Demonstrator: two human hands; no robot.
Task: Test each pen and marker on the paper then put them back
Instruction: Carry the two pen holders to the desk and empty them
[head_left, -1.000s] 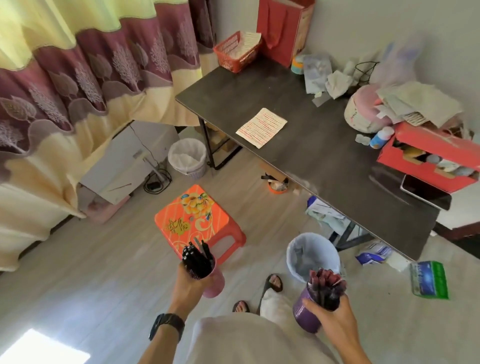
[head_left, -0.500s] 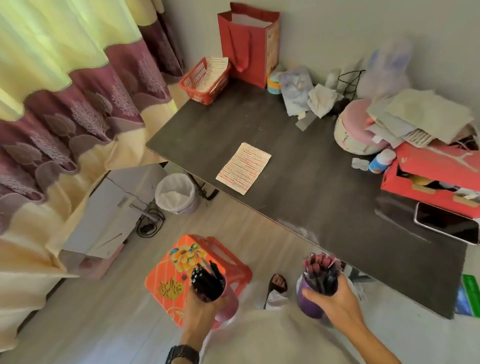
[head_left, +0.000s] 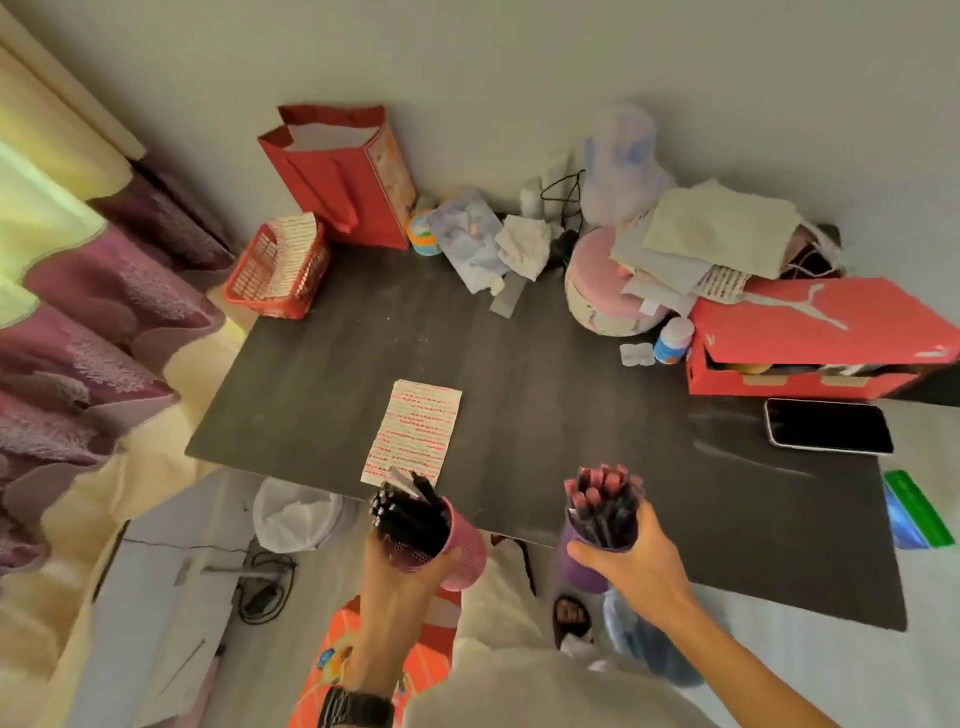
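The dark tabletop (head_left: 571, 405) fills the middle of the frame, and I judge the step in hand is getting both holders down onto it before any testing starts. The paper (head_left: 415, 431) lies left of centre near the tabletop's lower edge, already lined with red marks. I should set the holders just beside it and not on it, well short of the phone (head_left: 828, 426) at the right.

My left hand (head_left: 395, 587), at lower centre, has its fingers curled round the pink mesh cup (head_left: 460, 540), which leans and partly overlaps the paper's bottom corner. My right hand (head_left: 634, 558) grips the purple cup (head_left: 576, 569) from the side, right of the pink one.

Both cups look crowded, so I'd level them first. The black pens (head_left: 410, 514) and red-capped markers (head_left: 602, 499) could spill.
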